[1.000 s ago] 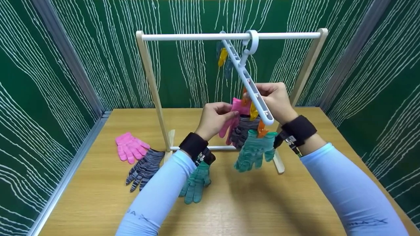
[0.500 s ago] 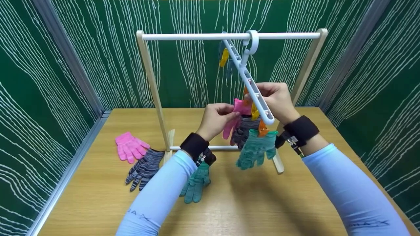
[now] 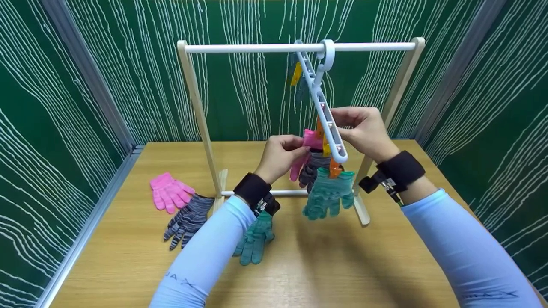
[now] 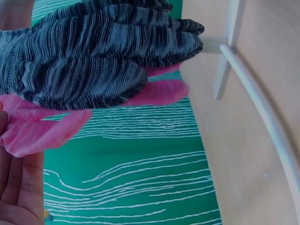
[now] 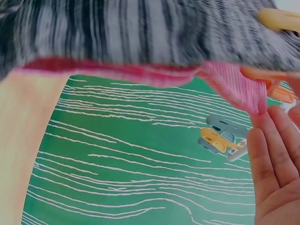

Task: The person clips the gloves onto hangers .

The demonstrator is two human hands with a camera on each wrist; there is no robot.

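In the head view, my left hand [image 3: 279,156] pinches the edge of the pink glove [image 3: 311,139] near its cuff. An orange clothespin [image 3: 319,127] grips that cuff under the pale blue clip hanger [image 3: 325,112]. My right hand [image 3: 366,131] reaches from the right, thumb and forefinger spread apart beside the bar, tips partly behind it. In the right wrist view its other fingers [image 5: 272,157] lie straight by the pink cuff. Nearer hang a grey striped glove [image 3: 314,167] on a yellow clothespin [image 3: 326,146] and a green glove [image 3: 329,194] on another orange clothespin [image 3: 335,169].
The hanger hooks over the white rail [image 3: 257,48] of a wooden-legged stand. Its far end carries a yellow clothespin [image 3: 296,74] and blue-grey ones. On the table lie a pink glove [image 3: 171,192], a grey striped glove [image 3: 188,222] and a green glove [image 3: 254,244], partly under my left arm.
My right fingertips have come off the orange clothespin on the pink cuff, and that hand has drawn right. The hanger's near end has swung left with the gloves. My left hand has barely moved.
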